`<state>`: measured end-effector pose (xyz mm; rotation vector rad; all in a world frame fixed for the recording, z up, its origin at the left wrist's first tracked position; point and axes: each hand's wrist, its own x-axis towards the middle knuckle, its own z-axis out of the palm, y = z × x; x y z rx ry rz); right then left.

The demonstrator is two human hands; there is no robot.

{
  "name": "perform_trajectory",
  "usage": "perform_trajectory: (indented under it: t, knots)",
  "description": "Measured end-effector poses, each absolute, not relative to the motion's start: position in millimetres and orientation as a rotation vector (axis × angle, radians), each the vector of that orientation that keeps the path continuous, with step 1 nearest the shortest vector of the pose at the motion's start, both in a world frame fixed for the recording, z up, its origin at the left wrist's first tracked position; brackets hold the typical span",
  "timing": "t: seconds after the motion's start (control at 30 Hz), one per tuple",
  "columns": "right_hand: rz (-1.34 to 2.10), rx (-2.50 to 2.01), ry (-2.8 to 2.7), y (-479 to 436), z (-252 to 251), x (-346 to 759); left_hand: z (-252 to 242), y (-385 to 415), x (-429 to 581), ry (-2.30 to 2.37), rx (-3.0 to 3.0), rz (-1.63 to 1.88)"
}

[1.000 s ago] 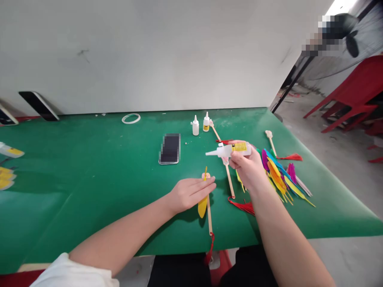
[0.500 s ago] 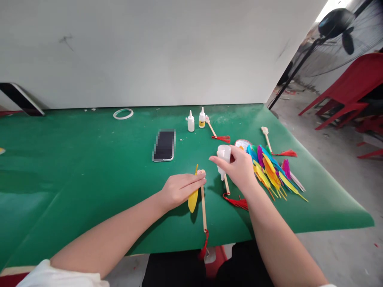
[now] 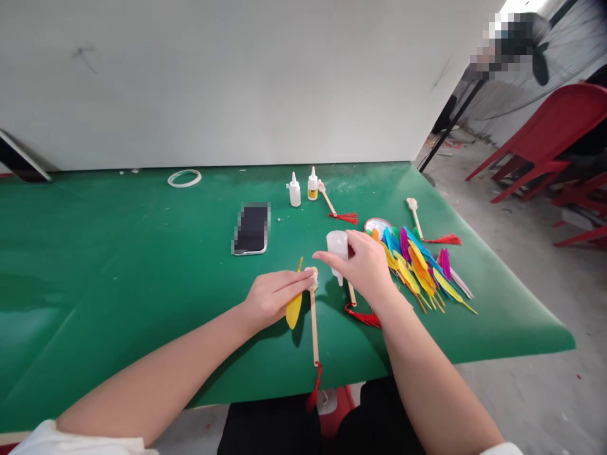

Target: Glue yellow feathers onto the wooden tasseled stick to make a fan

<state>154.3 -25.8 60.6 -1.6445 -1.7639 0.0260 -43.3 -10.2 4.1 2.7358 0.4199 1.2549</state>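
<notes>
Right hand (image 3: pixel 368 260) has its grip wrapped round an upended bottle (image 3: pixel 337 244). Left hand (image 3: pixel 269 298) pinches a yellow feather (image 3: pixel 294 312), fingers pretty flat.

The left sleeve (image 3: pixel 90 439) I can see on my remote view is white, short and loose, with soft creases and a wide hem ending around the elbow. Of the right sleeve (image 3: pixel 500 449) I catch only a white sliver at the bottom edge. The left forearm (image 3: pixel 156 385) and right forearm (image 3: pixel 427 366) are bare, as are the slim-fingered left hand (image 3: pixel 266 297) and right hand (image 3: pixel 372 264). Black trousers (image 3: pixel 268 430) cover both thighs, too dark for me to make out seams.
</notes>
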Motion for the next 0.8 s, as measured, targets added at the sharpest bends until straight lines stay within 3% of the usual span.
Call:
perform_trajectory:
  t: [0.8]
  knots:
    - [-0.017,-1.633,-1.847,-33.8,66.9,144.7,2.1,-9.1,-43.4,0.418,2.726,1.280]
